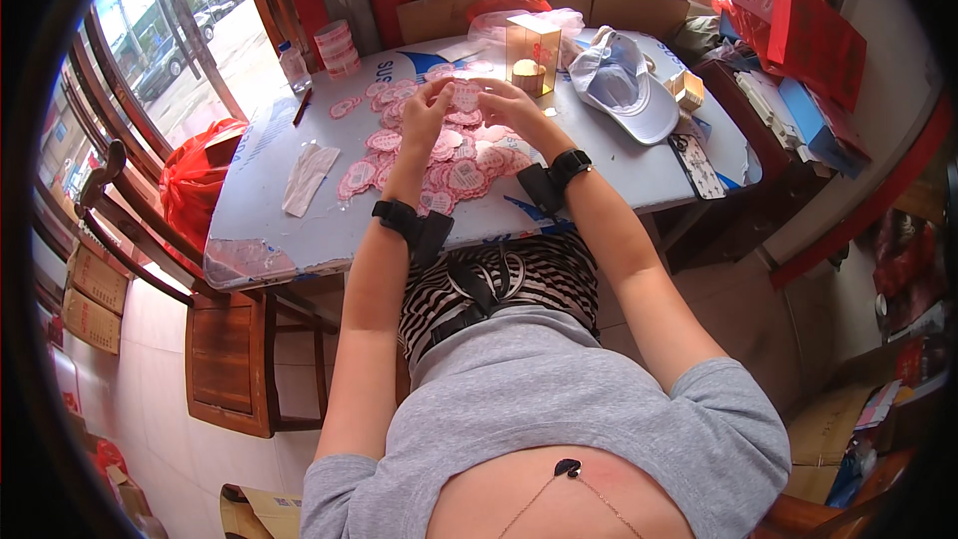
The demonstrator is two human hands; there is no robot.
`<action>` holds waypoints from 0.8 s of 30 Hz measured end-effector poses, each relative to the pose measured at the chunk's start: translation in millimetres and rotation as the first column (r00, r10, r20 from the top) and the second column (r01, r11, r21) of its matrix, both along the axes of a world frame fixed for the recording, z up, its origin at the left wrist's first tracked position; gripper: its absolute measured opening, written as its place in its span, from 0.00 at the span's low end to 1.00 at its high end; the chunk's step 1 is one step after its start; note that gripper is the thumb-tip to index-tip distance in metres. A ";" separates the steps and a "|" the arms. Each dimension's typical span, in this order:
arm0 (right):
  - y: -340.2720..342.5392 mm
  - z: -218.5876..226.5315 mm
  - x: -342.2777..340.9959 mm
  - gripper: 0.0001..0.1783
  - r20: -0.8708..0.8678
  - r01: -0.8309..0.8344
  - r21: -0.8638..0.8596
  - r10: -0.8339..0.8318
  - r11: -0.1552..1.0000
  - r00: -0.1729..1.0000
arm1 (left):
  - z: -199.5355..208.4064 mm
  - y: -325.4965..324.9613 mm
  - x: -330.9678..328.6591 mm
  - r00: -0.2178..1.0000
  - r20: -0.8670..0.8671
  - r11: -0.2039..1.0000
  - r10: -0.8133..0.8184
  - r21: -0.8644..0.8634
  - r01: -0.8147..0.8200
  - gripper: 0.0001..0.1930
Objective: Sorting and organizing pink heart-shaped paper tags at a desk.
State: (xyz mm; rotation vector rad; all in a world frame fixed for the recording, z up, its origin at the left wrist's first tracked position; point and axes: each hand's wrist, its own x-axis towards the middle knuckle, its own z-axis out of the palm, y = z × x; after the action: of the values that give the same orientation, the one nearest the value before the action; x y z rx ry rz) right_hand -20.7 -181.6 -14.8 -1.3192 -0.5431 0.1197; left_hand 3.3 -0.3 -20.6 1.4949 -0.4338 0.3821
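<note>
Head view puts before us a pale blue-white table, its surface worn and peeling at the near left corner. We see a brown wooden chair at that corner, and a red plastic bag bulging beside the table's left edge. Over the middle of the tabletop we find a loose pile of pink cards with scalloped rims, many overlapping. To the right of the pile lies a pale cap, its hollow turned up toward us. Our left hand and right hand come together above the far part of the pile. Just beyond the right hand we have a clear box standing upright, a small cake inside it. A crumpled white tissue lies left of the pile, well apart from our hands. Smallest of all, one pink card is between our hands, face toward us; the fingertips of both are clamped on it from opposite sides.
</note>
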 end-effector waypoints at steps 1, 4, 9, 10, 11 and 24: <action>0.0 -0.7 0.2 0.23 -0.007 0.020 -0.006 -0.020 1.000 1.000 | 1.8 -0.7 -2.4 0.999 0.022 0.999 -0.032 0.000 0.032 0.15; 0.2 -1.9 1.1 0.24 -0.012 0.034 -0.013 -0.034 0.999 0.999 | 7.5 -0.8 -10.6 0.996 0.011 0.996 -0.093 0.005 0.093 0.17; -1.9 -1.0 0.3 0.23 -0.020 0.032 -0.004 -0.032 0.999 0.999 | 18.2 -0.9 -22.0 0.950 -0.087 0.953 -0.301 -0.008 0.301 0.22; -1.9 -1.1 0.2 0.23 -0.046 0.020 0.002 -0.020 1.000 0.999 | 19.0 -1.6 -24.5 0.938 -0.097 0.943 -0.332 -0.033 0.331 0.22; -1.7 -1.5 0.4 0.23 -0.108 0.029 -0.009 -0.030 1.000 0.994 | 20.0 -2.5 -26.1 0.923 -0.133 0.933 -0.360 -0.052 0.356 0.22; -0.2 -5.5 5.5 0.29 -0.085 -0.110 -0.175 0.096 0.978 0.992 | 9.8 -0.7 -12.6 0.977 0.022 0.975 -0.211 0.079 0.209 0.26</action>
State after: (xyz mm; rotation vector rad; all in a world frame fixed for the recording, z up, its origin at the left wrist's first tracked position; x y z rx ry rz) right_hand -15.2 -181.8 -20.3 -1.4556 -0.5456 0.3098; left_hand -9.4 -1.0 -10.7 1.5015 -0.6306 0.2226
